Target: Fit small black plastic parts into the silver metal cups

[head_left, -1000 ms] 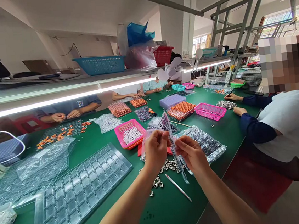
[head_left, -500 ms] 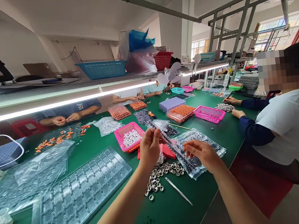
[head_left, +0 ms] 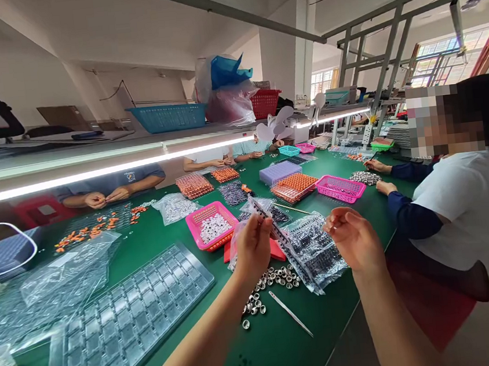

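Note:
My left hand (head_left: 257, 245) pinches a clear plastic bag (head_left: 314, 242) by its upper left edge. Rows of small dark parts show through the film, and the bag hangs tilted above the bench. To its right my right hand (head_left: 357, 238) is raised, palm partly toward me and fingers curled in close to the bag's upper right edge. Whether anything sits between those fingertips is too small to tell. Below the bag lie several silver ring-like caps (head_left: 254, 305) and a pair of tweezers (head_left: 291, 313). A pink basket (head_left: 189, 226) of white pieces stands beyond my left hand.
A clear compartment tray (head_left: 132, 323) covers the left front of the green bench (head_left: 284, 359). Behind the bag stand another pink basket (head_left: 341, 189) and orange-filled racks (head_left: 295, 188). A co-worker (head_left: 455, 196) sits at right; other people's hands work across the bench.
My right hand has moved up and to the right, away from the bag's middle, and turned its palm more toward me. My left hand still holds the bag, shifted slightly right.

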Demonstrator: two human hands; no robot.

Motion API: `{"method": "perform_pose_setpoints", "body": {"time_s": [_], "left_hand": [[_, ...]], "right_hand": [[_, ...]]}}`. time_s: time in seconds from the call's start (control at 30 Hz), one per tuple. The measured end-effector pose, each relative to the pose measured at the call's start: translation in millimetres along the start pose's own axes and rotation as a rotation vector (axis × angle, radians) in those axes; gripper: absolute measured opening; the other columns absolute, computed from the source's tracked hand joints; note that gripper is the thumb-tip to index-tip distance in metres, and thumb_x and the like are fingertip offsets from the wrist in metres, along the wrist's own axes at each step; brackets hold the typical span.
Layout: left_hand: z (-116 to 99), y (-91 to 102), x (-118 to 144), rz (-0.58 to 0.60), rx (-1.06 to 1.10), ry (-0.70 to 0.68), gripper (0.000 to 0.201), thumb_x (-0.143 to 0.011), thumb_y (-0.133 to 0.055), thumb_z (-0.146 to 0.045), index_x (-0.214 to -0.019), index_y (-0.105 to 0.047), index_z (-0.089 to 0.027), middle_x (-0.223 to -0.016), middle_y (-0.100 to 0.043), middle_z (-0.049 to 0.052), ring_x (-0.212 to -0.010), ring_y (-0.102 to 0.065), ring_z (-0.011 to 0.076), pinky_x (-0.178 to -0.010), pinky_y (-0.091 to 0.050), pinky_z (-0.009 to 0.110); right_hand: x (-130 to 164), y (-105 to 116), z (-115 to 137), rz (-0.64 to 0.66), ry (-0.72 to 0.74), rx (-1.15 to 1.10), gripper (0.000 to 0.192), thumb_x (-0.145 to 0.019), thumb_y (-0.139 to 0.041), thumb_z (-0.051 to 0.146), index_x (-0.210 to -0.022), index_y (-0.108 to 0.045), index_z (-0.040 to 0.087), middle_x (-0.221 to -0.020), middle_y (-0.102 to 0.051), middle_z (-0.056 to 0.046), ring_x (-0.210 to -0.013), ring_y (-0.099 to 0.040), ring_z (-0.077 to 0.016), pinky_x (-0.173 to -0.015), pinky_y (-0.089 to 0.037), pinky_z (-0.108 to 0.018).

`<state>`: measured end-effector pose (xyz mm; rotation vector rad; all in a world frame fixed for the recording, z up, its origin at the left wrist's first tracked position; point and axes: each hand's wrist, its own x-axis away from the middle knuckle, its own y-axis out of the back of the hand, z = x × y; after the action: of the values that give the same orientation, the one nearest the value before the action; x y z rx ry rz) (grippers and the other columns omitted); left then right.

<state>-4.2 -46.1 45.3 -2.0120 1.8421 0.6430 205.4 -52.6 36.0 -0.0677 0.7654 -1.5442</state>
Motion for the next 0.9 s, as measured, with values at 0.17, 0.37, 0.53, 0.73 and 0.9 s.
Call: {"method": "perform_pose_setpoints", "body": {"time_s": [0.17, 0.37, 0.53, 0.73, 0.9], "left_hand": [[-5.1, -4.5, 2.2, 0.071, 0.015, -0.002, 0.031, -0.091, -0.052, -0.039, -0.066, -0.047, -0.021, -0.061, -0.054, -0.003, -0.058, -0.052, 0.0128, -0.058, -0.04, 0.023], [0.4, -13.2, 4.6, 0.148, -0.08, -0.035, 0.035, -0.092, -0.051, -0.036, -0.063, -0.04, -0.02, -0.059, -0.039, -0.005, -0.056, -0.036, 0.0106, -0.052, -0.029, 0.023], [9.8, -12.1, 5.2, 0.231, -0.011, 0.004, 0.033, -0.091, -0.054, -0.037, -0.065, -0.043, -0.019, -0.062, -0.042, -0.004, -0.058, -0.041, 0.01, -0.053, -0.033, 0.021], [4.8, -4.2, 6.9, 0.368, -0.008, 0.162, 0.019, -0.085, -0.061, -0.037, -0.084, -0.059, -0.018, -0.073, -0.06, -0.001, -0.066, -0.056, 0.0131, -0.058, -0.045, 0.022], [-3.3, 2.6, 6.9, 0.4, -0.192, 0.13, 0.023, -0.087, -0.056, -0.037, -0.075, -0.06, -0.018, -0.063, -0.055, -0.003, -0.057, -0.047, 0.0103, -0.051, -0.036, 0.02]], "right_hand": [[10.2, -19.6, -3.4, 0.193, 0.086, 0.588, 0.017, -0.08, -0.072, 0.036, -0.092, -0.07, 0.025, -0.086, -0.065, -0.003, -0.079, -0.059, -0.0191, -0.074, -0.047, -0.031], [14.4, -45.0, -12.9, 0.377, 0.366, 0.913, 0.008, -0.088, -0.065, 0.03, -0.09, -0.06, 0.023, -0.079, -0.058, -0.001, -0.069, -0.055, -0.0162, -0.067, -0.044, -0.029], [16.2, -41.3, -21.2, 0.387, 0.454, 1.049, 0.006, -0.093, -0.055, 0.025, -0.095, -0.057, 0.02, -0.077, -0.057, -0.002, -0.07, -0.056, -0.0171, -0.067, -0.045, -0.03], [21.4, -35.5, -28.6, 0.339, 0.487, 1.102, 0.01, -0.093, -0.051, 0.022, -0.101, -0.057, 0.018, -0.086, -0.062, -0.006, -0.076, -0.059, -0.0192, -0.07, -0.048, -0.031], [23.1, -30.8, -33.0, 0.381, 0.472, 1.106, 0.011, -0.094, -0.054, 0.026, -0.1, -0.058, 0.018, -0.087, -0.063, -0.006, -0.077, -0.06, -0.0188, -0.071, -0.048, -0.03]]}}
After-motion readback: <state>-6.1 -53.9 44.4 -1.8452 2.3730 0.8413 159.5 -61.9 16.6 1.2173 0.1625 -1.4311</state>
